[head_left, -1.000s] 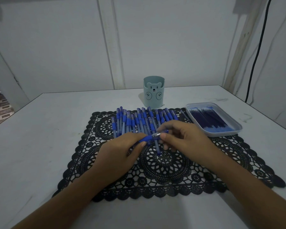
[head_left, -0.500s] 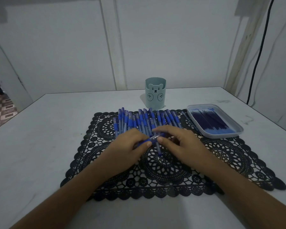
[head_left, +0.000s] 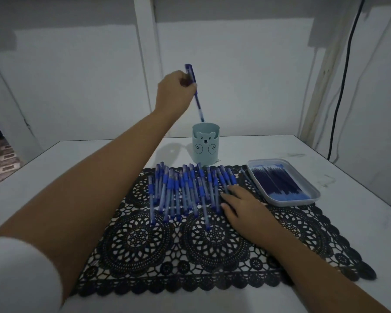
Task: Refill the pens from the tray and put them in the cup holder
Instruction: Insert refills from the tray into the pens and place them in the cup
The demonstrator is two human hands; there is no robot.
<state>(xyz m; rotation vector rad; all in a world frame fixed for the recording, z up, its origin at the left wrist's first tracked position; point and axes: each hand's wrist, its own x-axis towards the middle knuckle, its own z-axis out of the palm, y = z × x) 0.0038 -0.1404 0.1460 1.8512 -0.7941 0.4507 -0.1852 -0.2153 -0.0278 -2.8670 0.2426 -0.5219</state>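
Left hand: the left hand (head_left: 172, 91) is raised above the far side of the desk (head_left: 54, 177), its fingers and thumb pinching a blue pen (head_left: 196, 98) near its upper end.
Held pen: it hangs nearly upright, slightly tilted, with the capped end sticking out above the fingers and the lower tip just over the open mouth of the cup holder (head_left: 205, 144), not inside it.
Cup holder: a pale blue-green cup with a bear face on its front, standing upright on the desk just behind the lace mat (head_left: 190, 245).
Right hand: the right hand (head_left: 242, 206) lies palm down on the mat with relaxed, fairly straight fingers, gripping nothing; its fingertips touch the pens at the right end of the row.
Row of pens: the row of pens (head_left: 185, 190) lies side by side across the back half of the black mat, some overlapping.
Tray: the shallow tray (head_left: 316, 192) sits at the mat's right rear corner, just right of the right hand, holding a stack of dark blue refills (head_left: 275, 181).
Surroundings: a white sleeve (head_left: 20, 274) shows on the left arm, and a black cable (head_left: 343, 75) runs down the wall on the right.
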